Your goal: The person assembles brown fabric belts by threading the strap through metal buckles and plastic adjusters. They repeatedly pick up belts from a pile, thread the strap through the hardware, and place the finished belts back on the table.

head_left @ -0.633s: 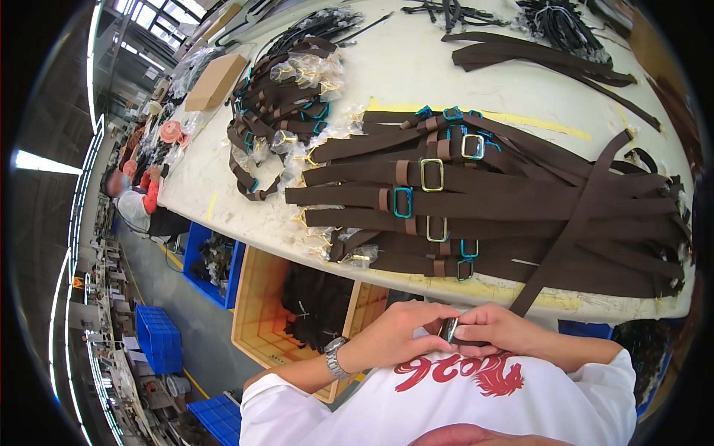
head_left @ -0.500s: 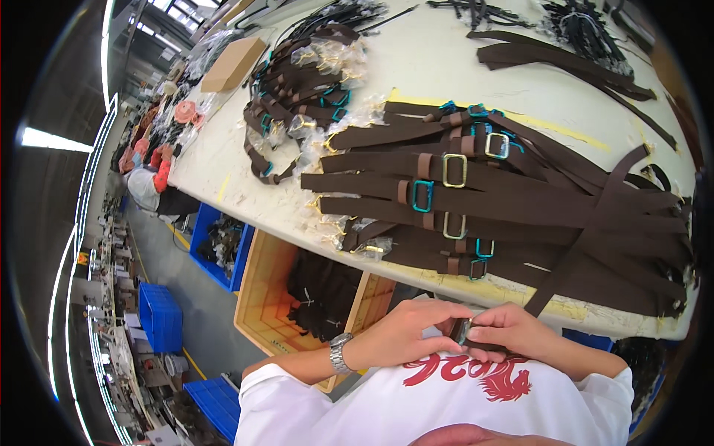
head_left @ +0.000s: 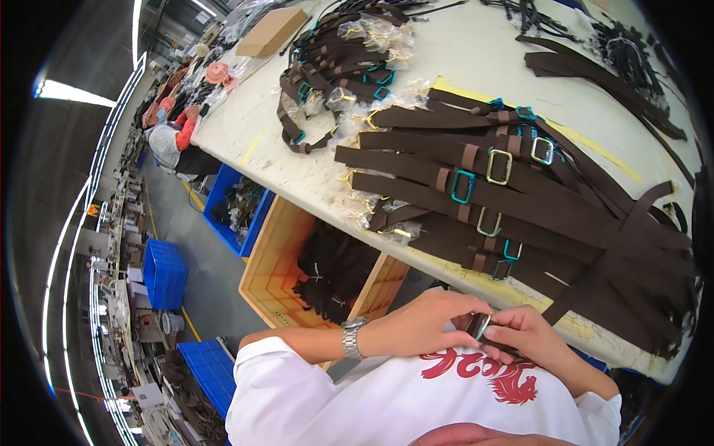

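Close to my body, below the table edge, a metal buckle on a dark strap sits between my two hands. My left hand, with a metal watch at its wrist, is closed on the buckle's left side with thumb and fingers. My right hand pinches the strap at the buckle's right side. Most of that strap is hidden by the fingers. On the table ahead lies a spread of dark brown straps, several with teal or gold-coloured buckles and brown keeper loops.
The white table carries a second heap of buckled straps, dark bundles at the far right and a cardboard box. Below the edge stand a wooden crate of dark strips and a blue bin. A person works at the far left.
The view has swung, so the table and straps appear shifted right. My hands stay together at the buckle, which looks slightly more tilted.
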### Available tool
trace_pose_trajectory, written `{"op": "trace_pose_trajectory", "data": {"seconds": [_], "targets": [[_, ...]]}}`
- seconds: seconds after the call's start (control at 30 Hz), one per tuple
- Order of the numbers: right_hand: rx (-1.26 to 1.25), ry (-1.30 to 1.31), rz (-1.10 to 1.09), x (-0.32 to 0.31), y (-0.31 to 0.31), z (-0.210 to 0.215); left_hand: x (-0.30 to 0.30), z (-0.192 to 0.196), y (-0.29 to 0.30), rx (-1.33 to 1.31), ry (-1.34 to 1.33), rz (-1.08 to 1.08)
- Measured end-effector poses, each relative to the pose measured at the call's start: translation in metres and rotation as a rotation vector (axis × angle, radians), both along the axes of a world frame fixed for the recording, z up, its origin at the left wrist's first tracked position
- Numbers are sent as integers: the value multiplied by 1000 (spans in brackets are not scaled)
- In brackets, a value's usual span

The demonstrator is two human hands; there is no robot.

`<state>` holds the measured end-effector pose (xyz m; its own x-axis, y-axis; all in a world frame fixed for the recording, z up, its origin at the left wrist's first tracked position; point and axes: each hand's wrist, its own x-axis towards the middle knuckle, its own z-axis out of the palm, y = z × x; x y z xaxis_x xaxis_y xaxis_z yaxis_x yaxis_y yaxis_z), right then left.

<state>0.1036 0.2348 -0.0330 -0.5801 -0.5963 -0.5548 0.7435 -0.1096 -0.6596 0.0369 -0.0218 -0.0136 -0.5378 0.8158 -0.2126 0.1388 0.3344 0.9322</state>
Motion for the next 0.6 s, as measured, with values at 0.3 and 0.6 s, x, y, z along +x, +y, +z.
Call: {"op": "trace_pose_trajectory", "data": {"seconds": [0.3,0.6], "targets": [[-2,-55,-100,3,-4,-5,-3,-9,8,-18,-66,12],[358,1028,-221,-8,1,13,-20,31,16,277,355,-57]]}}
